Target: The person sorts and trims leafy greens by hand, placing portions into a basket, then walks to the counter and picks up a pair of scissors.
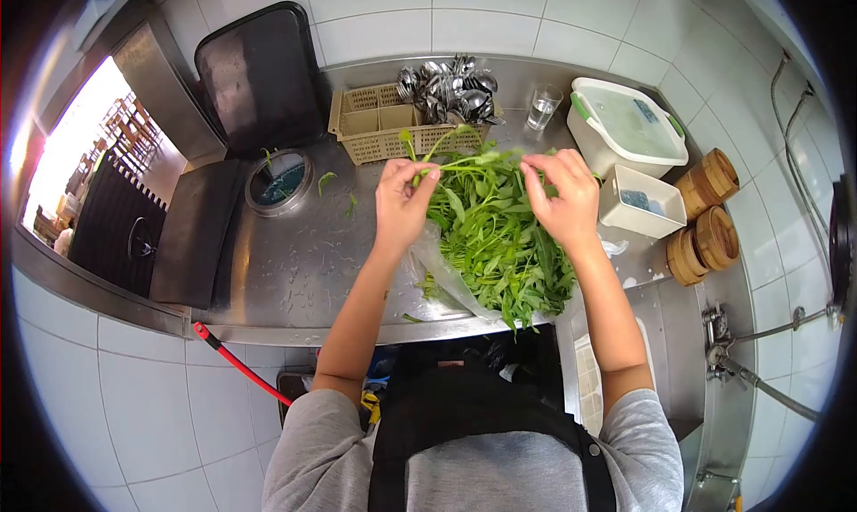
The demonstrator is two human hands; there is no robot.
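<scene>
A big heap of leafy greens [500, 253], with long narrow leaves like water spinach, lies on the steel counter. Clear plastic [451, 275] shows under its left side. Above the heap's left edge, my left hand [403, 198] pinches a green stem between thumb and finger. My right hand [567, 195] is at the heap's upper right with thumb and fingertips together; what lies between them is too small to make out. A stem with leaves stretches between the two hands. Loose leaf bits [326, 182] are scattered on the counter to the left.
Behind the heap stands a beige cutlery caddy [370, 146] full of spoons, beside a drinking glass [543, 108]. Rightward are a lidded white tub [625, 128], a small white bin [638, 204] and bamboo steamers [705, 186]. A round counter opening [279, 182] and black trays [259, 79] are left.
</scene>
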